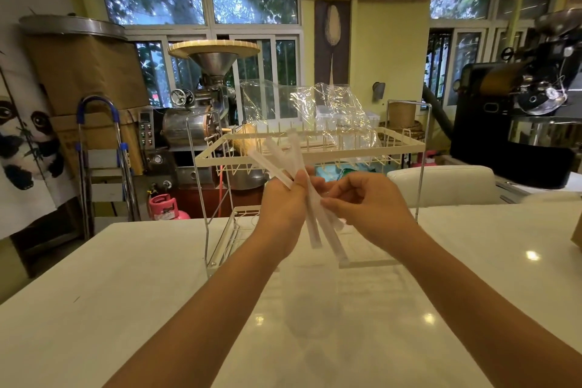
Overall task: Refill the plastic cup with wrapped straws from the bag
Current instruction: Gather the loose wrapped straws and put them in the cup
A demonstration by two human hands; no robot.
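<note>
Our two bare forearms reach out over the pale, glossy tabletop [126,293], which fills the lower part of the view and mirrors small ceiling lights. On its far side stands a two-tier white wire rack [406,145], and a crumpled clear plastic bag [333,110] lies across the rack's upper tier. In front of the rack, raised above the tabletop, we hold a bundle of wrapped straws [315,230] between both hands. Our left hand [283,201] grips the bundle around its middle, fingers curled round it and thumb pressed against the wrappers, so the straws fan out upward to the left and downward to the right. Our right hand [362,201] meets the bundle from the other side, its fingertips pinching the wrappers just beside the left thumb. The straws' upper ends overlap the rack's front rail in the view; their lower ends hang clear of the tabletop. We cannot make out any plastic cup. Behind the rack stand coffee roasting machines, windows and a small pink gas cylinder [165,206].
</note>
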